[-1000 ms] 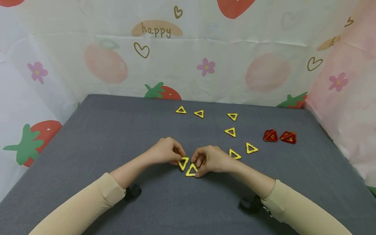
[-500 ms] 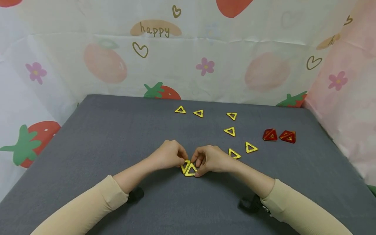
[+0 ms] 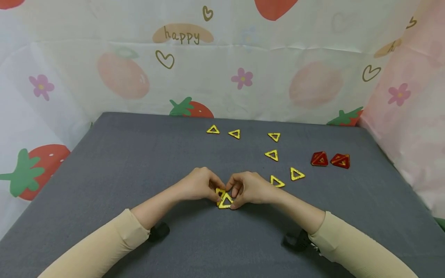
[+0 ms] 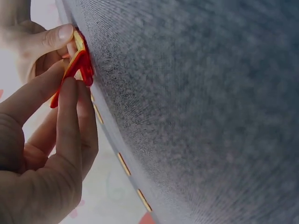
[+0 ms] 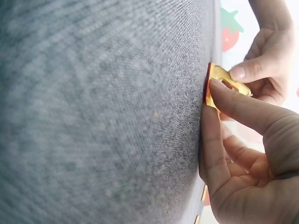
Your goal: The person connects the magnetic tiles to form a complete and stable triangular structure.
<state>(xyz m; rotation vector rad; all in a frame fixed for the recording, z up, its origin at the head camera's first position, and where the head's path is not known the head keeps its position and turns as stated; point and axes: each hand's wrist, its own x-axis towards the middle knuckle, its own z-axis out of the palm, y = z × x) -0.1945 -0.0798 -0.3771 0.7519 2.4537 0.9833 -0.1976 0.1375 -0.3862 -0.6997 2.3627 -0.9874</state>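
Observation:
Near the middle of the table, my left hand pinches a triangular tile, yellow on top and tilted up. In the left wrist view its red side shows between thumb and fingers. My right hand pinches the right corner of a second triangular tile, yellow-faced with red at its edge and an open middle. That one lies low at the cloth. The two tiles meet along their sides, the left one leaning against the other, and fingers hide part of it.
Several yellow triangular tiles lie beyond my hands, among them one at the centre right and one nearer. Two red faceted triangular pieces sit farther right. A printed curtain rises behind the grey tabletop.
My left hand has moved right and slightly nearer, bringing its tile from beside the other tile up against it and tilting it. The right hand has stayed in place with its tile.

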